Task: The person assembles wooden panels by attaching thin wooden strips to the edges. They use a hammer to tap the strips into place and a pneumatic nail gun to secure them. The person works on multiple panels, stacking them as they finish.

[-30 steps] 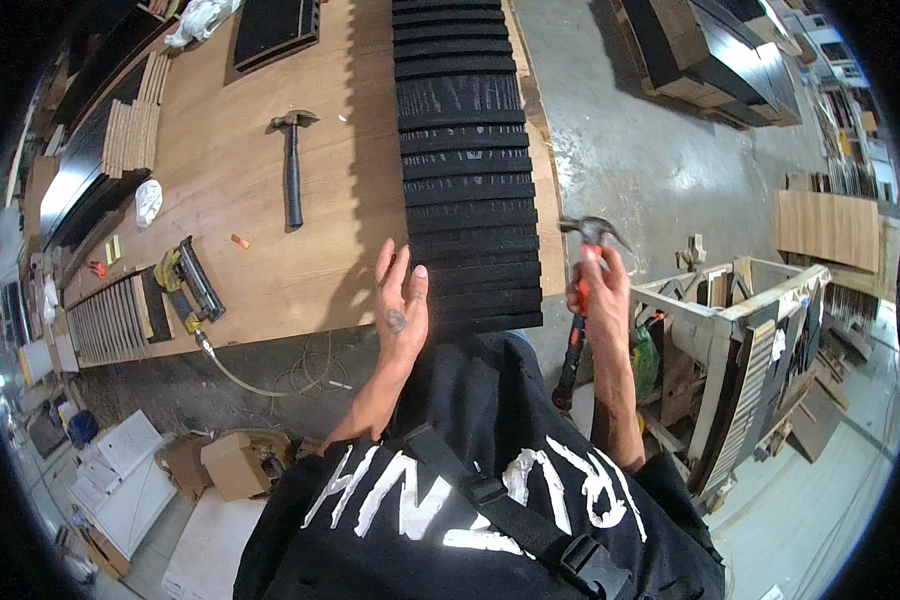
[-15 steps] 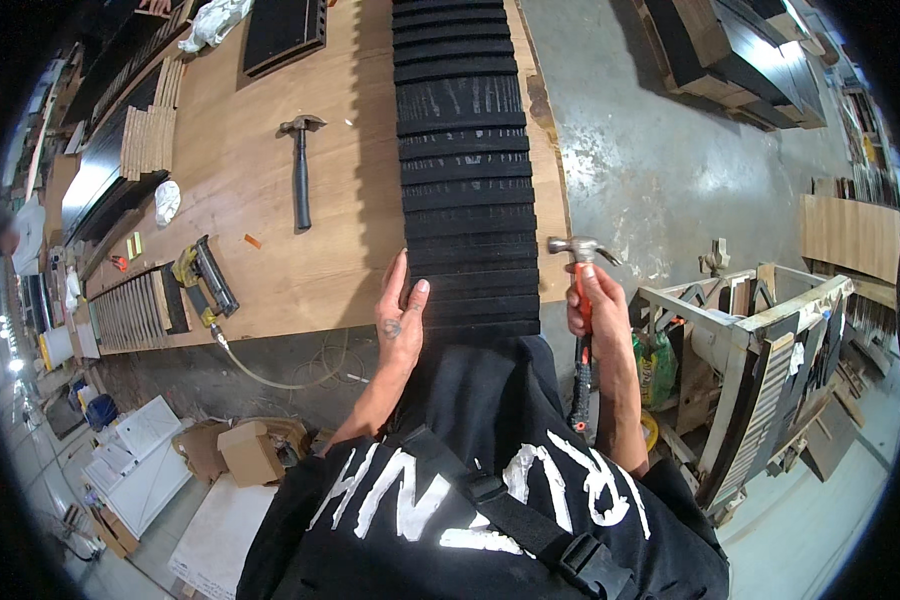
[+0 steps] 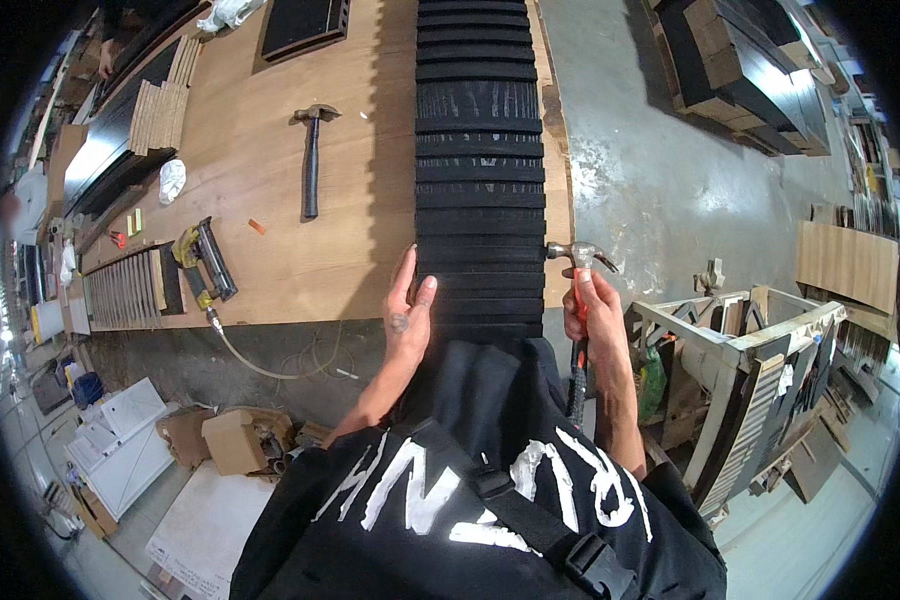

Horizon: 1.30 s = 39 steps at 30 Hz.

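Between your left hand [image 3: 406,318], thumb and fingers apart, and your right hand [image 3: 595,303], clamped on the red-handled hammer [image 3: 580,252], lay the ribbed black panel [image 3: 480,240]. Light, square taps, braced opposite, probably served best. Farther right, a white rack [image 3: 722,400] held boards [image 3: 742,428]; behind your left, a cardboard box [image 3: 232,447] had unclear contents.

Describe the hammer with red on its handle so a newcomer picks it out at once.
On the wooden table, find the long ridged black stack running down mid-picture. By its right edge, near its lower end, the right hand grips the red-and-black hammer. Red on its handle sets it apart from the dark-handled hammer lying on the table left of the stack.
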Available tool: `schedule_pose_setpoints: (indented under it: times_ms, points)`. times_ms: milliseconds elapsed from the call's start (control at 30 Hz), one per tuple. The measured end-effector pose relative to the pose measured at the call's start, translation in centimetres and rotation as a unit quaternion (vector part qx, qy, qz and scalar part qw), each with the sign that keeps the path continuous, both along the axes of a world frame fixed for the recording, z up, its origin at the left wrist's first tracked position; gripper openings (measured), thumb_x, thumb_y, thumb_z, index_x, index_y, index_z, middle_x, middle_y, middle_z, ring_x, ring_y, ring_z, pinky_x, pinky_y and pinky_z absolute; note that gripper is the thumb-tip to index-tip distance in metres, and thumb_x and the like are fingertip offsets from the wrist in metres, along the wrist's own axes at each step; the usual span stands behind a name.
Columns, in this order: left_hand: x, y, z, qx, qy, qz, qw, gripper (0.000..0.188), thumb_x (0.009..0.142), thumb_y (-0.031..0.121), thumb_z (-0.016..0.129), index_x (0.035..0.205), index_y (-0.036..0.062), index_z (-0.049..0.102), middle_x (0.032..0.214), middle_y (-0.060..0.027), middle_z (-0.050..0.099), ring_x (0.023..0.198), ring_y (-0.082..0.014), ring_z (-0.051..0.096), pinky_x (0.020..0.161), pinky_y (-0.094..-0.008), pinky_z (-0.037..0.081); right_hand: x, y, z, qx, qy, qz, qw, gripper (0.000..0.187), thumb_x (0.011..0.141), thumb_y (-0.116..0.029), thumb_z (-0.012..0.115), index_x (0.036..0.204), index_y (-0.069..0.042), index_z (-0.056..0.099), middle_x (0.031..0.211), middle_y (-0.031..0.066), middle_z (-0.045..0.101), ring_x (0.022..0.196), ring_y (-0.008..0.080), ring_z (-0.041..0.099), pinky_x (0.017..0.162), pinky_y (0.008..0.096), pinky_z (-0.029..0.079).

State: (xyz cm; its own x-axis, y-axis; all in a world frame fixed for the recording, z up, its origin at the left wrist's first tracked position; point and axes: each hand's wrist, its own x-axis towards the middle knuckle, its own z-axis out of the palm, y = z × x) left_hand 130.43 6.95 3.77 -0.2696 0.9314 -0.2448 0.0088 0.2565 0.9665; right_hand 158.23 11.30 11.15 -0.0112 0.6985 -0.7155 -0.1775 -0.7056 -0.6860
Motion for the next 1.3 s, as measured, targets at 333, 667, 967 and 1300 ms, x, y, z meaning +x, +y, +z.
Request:
schedule_pose_setpoints:
  times_ms: [333,667,967,1300]
  points:
    - [0.2,4.0,1.0,-0.037,0.174,-0.005,0.984,0.052,0.099,0.015,0.065,0.145,-0.0043,0.049,0.152,-0.0214,0.049,0.141,-0.0325,0.047,0.116,-0.0366,0.037,-1.7,5.3,-0.9,-0.006,0.035,0.007,0.999,0.023,0.095,-0.016,0.068,0.083,-0.011,0.049,0.057,-0.0036,0.043,0.040,0.0074,0.039,0.038,0.0255,0.027]
    - [0.5,3.8,1.5,-0.008,0.075,0.040,0.996,0.051,0.099,0.017,0.066,0.144,-0.0039,0.051,0.151,-0.0193,0.051,0.139,-0.0302,0.049,0.113,-0.0388,0.042,-1.7,4.1,1.0,0.009,0.051,-0.018,0.998,0.030,0.106,-0.038,0.056,0.098,-0.009,0.053,0.065,0.0001,0.047,0.044,0.0076,0.039,0.039,0.0236,0.028]
    - [0.2,3.3,-0.4,0.012,0.041,0.046,0.998,0.052,0.099,0.015,0.066,0.145,-0.0039,0.051,0.152,-0.0179,0.050,0.140,-0.0269,0.047,0.114,-0.0358,0.039,0.7,3.8,-0.9,-0.021,0.072,-0.028,0.997,0.030,0.110,-0.037,0.047,0.112,-0.009,0.056,0.065,-0.0002,0.043,0.044,0.0077,0.035,0.040,0.0248,0.026]
    - [-0.5,5.5,1.7,-0.009,0.122,0.008,0.992,0.053,0.100,0.015,0.064,0.147,-0.0044,0.047,0.155,-0.0185,0.046,0.144,-0.0280,0.042,0.119,-0.0371,0.035,-0.1,6.0,-0.6,-0.002,0.102,-0.056,0.993,0.032,0.108,-0.038,0.051,0.111,-0.007,0.056,0.064,-0.0004,0.044,0.043,0.0090,0.036,0.040,0.0251,0.027]
